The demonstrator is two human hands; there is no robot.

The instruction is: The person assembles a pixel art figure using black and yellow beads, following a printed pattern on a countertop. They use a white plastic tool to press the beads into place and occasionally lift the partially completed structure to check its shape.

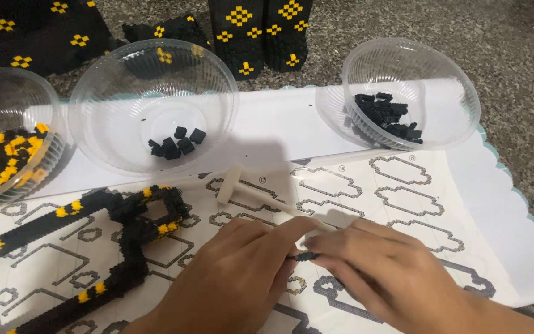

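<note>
Pinching a small black brick piece (306, 255) between them, the left hand (233, 278) and right hand (378, 272) meet fingertip to fingertip over the printed instruction sheet (403, 198) on the desk. A white plastic tool (233, 184) lies on the sheet just beyond the hands. Left of the hands sits a black-and-yellow brick frame (125, 241). Beyond the sheet stand three clear bowls: black-and-yellow bricks (7, 161), few black bricks (177, 143), more black bricks (387, 119).
</note>
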